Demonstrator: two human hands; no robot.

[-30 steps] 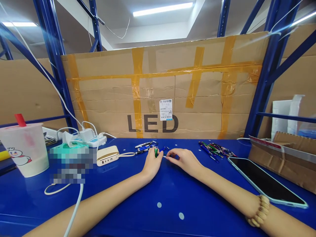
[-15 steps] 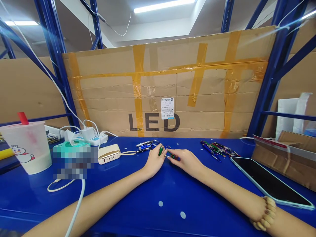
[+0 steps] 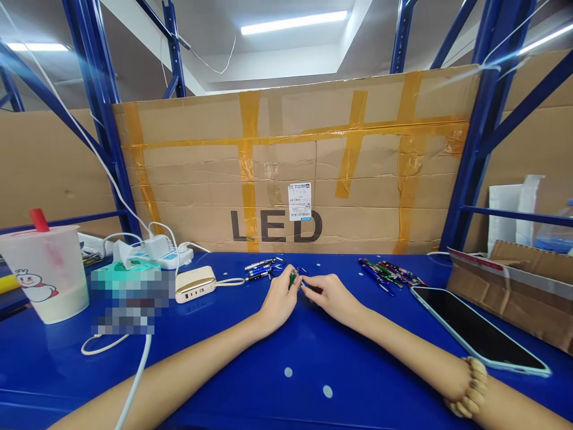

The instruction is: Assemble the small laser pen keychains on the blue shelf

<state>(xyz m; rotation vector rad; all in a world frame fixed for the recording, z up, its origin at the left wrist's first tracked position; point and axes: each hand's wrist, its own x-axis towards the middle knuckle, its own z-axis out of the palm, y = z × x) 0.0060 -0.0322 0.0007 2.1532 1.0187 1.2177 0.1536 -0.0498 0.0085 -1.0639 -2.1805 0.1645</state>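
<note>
My left hand [image 3: 278, 301] rests on the blue table [image 3: 250, 364] with its fingers pinched on a small green pen part [image 3: 292, 278]. My right hand [image 3: 331, 295] meets it from the right, fingers pinched on the other end of the same green piece. Just beyond the hands lies a small pile of blue and silver pens [image 3: 262, 267]. A second pile of mixed-colour pens [image 3: 387, 272] lies to the right of my right hand. A bead bracelet [image 3: 470, 385] sits on my right wrist.
A tablet [image 3: 474, 328] lies at the right beside a cardboard tray [image 3: 514, 286]. At the left stand a plastic cup [image 3: 47, 272], a tissue pack [image 3: 128, 280], a power strip [image 3: 163, 254] and a gold power bank [image 3: 194, 282] with white cables. A taped LED cardboard sheet [image 3: 290, 167] backs the table.
Both hands have drawn closer together around the green piece, and the gap between their fingertips has closed. The camera view shifted slightly.
</note>
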